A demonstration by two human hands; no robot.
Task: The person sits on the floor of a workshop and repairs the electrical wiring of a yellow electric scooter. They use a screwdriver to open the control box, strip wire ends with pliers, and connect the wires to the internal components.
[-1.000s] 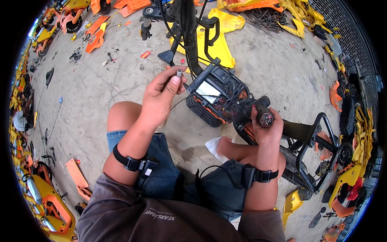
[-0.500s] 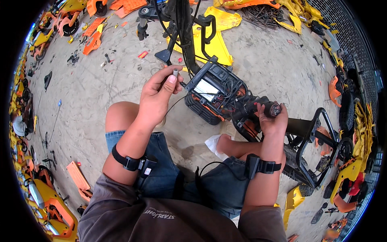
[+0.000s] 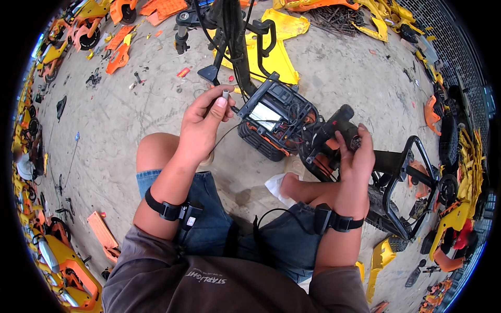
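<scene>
My left hand (image 3: pixel 204 117) pinches a small grey hollow cylinder (image 3: pixel 225 94), like a socket, between thumb and fingers, its open end up. My right hand (image 3: pixel 357 156) is closed round a black cordless drill (image 3: pixel 338 124), fingers on one end of it. Between my hands lies a dark vehicle frame (image 3: pixel 284 101) with an uncovered compartment; a white panel (image 3: pixel 264 116) and a tangle of wires (image 3: pixel 296 128) show inside. A thin cable runs from near the compartment toward my left wrist. The drill's far end hangs over the wiring side of the frame.
A black tubular rack and wheel (image 3: pixel 412 182) stand right of my leg. Yellow body panels (image 3: pixel 266 52) lie beyond the frame. Piles of orange and yellow vehicle parts (image 3: pixel 73 261) line the left side, more lie along the right. Small scraps are strewn over the concrete floor (image 3: pixel 125 109).
My right hand has turned the drill, so its body now shows at length, pointing up and away. The left hand stays almost where it was with the small cylinder.
</scene>
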